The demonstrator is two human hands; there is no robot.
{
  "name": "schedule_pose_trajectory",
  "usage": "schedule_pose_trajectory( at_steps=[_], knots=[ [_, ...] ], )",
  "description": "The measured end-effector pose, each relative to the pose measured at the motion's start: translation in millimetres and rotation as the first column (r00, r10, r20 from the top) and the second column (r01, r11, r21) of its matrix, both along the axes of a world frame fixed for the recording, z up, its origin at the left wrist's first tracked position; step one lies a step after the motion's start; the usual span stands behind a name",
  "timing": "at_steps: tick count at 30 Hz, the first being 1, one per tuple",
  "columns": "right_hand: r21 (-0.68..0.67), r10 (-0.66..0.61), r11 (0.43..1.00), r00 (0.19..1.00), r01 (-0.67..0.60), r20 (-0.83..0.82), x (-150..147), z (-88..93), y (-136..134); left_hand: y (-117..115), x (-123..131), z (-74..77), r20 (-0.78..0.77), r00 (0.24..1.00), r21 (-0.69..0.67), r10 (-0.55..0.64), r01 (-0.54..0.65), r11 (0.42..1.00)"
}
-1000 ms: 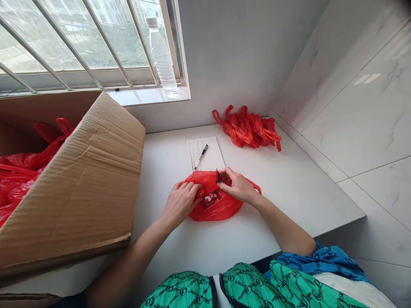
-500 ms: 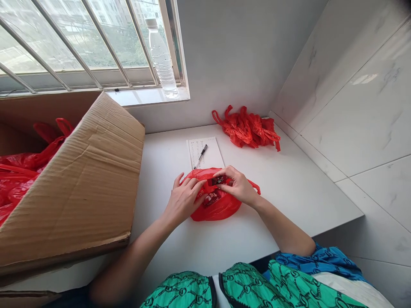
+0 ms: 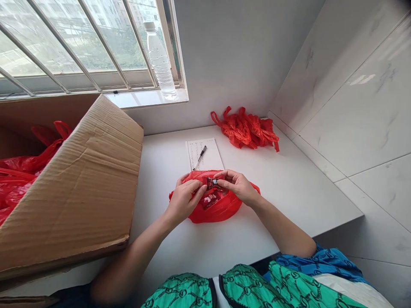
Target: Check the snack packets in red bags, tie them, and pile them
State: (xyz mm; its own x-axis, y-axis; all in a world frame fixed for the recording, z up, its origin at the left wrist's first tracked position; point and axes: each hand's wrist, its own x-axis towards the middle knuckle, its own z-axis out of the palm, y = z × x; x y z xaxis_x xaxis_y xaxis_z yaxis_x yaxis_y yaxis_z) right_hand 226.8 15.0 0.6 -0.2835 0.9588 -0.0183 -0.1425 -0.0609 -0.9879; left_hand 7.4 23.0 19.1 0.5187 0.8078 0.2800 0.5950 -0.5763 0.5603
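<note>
The worktop [image 3: 298, 201] is white and flat, set in a corner between a plain grey wall [image 3: 231, 55] and marbled tiles [image 3: 362, 128]. A barred window [image 3: 105, 38] at the left admits daylight; a bottle [image 3: 160, 64] of clear liquid stands upright on its sill [image 3: 135, 100].

Markings: the packet [image 3: 213, 183] carries pale characters on dark red, too small for me to read from here. A second packet [image 3: 210, 200] in the bag [image 3: 221, 213] shows similar pale script. The notepad [image 3: 212, 152] bears columns of small handwriting, also unreadable. The green garment [image 3: 253, 284] repeats a circled G-like emblem.

Location and grip: the packet is above the open mouth of the red bag, near the middle of the worktop. The right hand [image 3: 237, 186] pinches its right end between thumb and fingers; the left hand [image 3: 186, 196] grips its left end.

Surroundings: the bag covers the notepad's near edge. A pen [image 3: 199, 157] lies diagonally on the notepad. Crumpled red bags [image 3: 247, 128] lie at the rear right. At the left, the cardboard box [image 3: 80, 184] holds red bundles [image 3: 19, 188], partly hidden by its side panel.
</note>
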Motion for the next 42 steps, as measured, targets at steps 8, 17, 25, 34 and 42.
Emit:
schedule_pose_trajectory(
  at_steps=[8, 17, 25, 34, 42],
  knots=[
    [0.334, -0.178, 0.942, 0.899, 0.038, 0.400, 3.9, -4.3, -1.0, 13.8, -20.0, -3.9, -0.463, 0.880, 0.213, 0.108, -0.008, 0.977],
    [0.522, -0.383, 0.844, 0.541, -0.124, 0.749, 1.0, -19.9, 3.0, 17.3, -24.3, -16.0, -0.568, 0.815, 0.116, 0.115, -0.059, 0.992],
    [0.461, -0.353, 0.874, 0.449, -0.156, 0.821, 2.3, -22.4, 3.6, 25.9, -31.6, -20.5, -0.582, 0.809, 0.040, 0.082, -0.072, 0.997],
    [0.455, -0.340, 0.868, 0.433, -0.197, 0.835, 2.0, -21.6, 1.5, 20.9, -24.4, -20.0, -0.534, 0.834, 0.177, 0.140, -0.052, 0.983],
    [0.456, -0.304, 0.847, 0.455, -0.274, 0.837, 3.2, -25.5, 3.2, 24.2, -28.3, -22.6, -0.591, 0.795, 0.153, 0.140, -0.059, 0.986]
  ],
)
